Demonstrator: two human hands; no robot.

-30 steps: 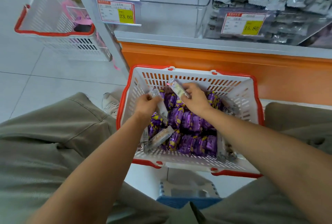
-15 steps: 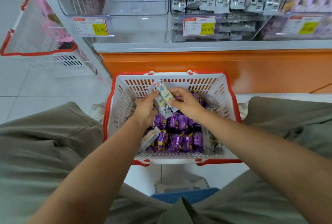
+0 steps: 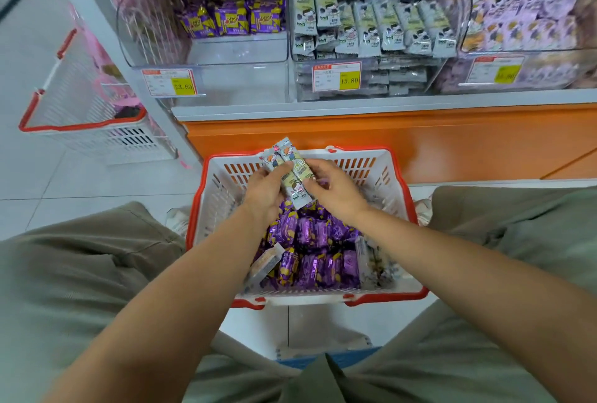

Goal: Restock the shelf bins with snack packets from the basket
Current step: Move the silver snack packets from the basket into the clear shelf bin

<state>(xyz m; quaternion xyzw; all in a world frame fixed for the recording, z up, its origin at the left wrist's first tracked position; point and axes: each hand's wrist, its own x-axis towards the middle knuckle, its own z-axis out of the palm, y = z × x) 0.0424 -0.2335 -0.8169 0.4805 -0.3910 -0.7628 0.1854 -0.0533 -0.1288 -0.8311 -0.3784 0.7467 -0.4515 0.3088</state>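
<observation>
A white basket with a red rim [image 3: 326, 297] stands on the floor between my knees, holding several purple snack packets [image 3: 310, 241] and a few pale ones. Above its far end my left hand [image 3: 263, 191] and my right hand [image 3: 336, 191] together hold two long pale packets with cartoon figures [image 3: 289, 170], stacked side by side. On the shelf above, a clear bin [image 3: 226, 54] holds three purple packets at the back. The middle bin [image 3: 365, 79] is stacked with pale cartoon packets.
A third bin [image 3: 529, 70] at right holds lilac packets. The orange shelf base [image 3: 387, 138] rises just behind the basket. A second white basket with a red rim [image 3: 90, 126] stands at left on the tiled floor. A blue stool edge [image 3: 326, 359] shows between my legs.
Both hands lifted from the basket contents, each with a pale packet, and brought the two packets together. My view tilted up, showing more of the shelf bins.
</observation>
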